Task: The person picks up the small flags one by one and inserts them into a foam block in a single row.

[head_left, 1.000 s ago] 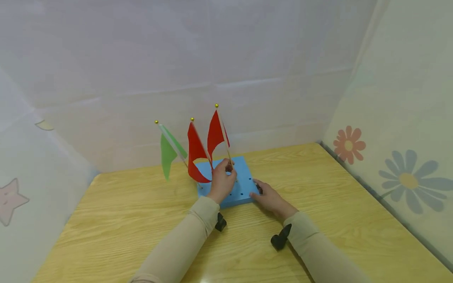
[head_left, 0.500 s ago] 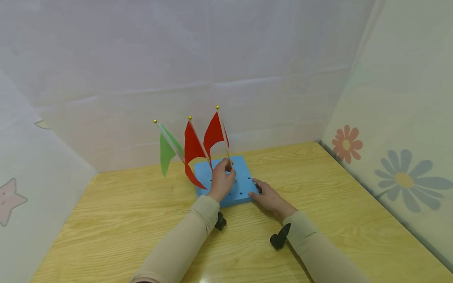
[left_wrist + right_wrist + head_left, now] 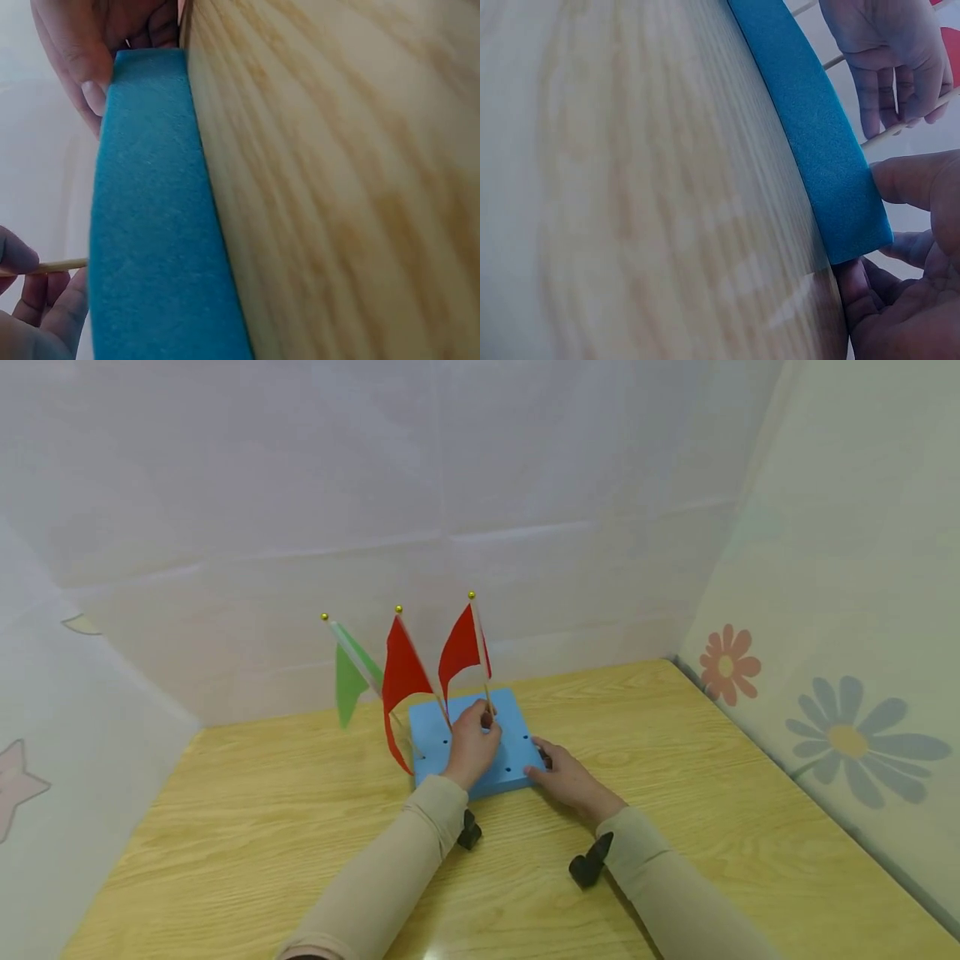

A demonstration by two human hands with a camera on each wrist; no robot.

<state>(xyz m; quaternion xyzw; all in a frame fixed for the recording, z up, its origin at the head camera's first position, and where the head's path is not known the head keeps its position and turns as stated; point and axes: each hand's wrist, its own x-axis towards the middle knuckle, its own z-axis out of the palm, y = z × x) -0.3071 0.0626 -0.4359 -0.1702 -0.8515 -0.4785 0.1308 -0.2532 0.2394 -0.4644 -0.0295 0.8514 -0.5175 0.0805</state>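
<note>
A blue foam block (image 3: 429,720) with small holes in its top lies flat on the table. My left hand (image 3: 474,747) pinches the thin wooden stick (image 3: 64,265) of the rightmost red flag (image 3: 461,647); in the right wrist view that stick (image 3: 891,133) meets the block's top face. My right hand (image 3: 572,779) grips the block's right edge, thumb on top and fingers at the side, as the right wrist view shows. Left of my left hand, another red flag (image 3: 402,667) and a green flag (image 3: 349,683) lean leftward, their sticks standing in the block. Gold balls cap all three.
The wood-grain table (image 3: 300,827) ends at a pale curtain-like wall (image 3: 315,510) behind the block. A side wall printed with flowers (image 3: 847,740) runs along the right. Black wrist cameras (image 3: 588,864) hang beneath both sleeves.
The rightmost red flag has sunk a little and shifted slightly right, with my left hand still pinching its stick. The middle red flag's cloth has swung left. My right hand keeps its place on the block.
</note>
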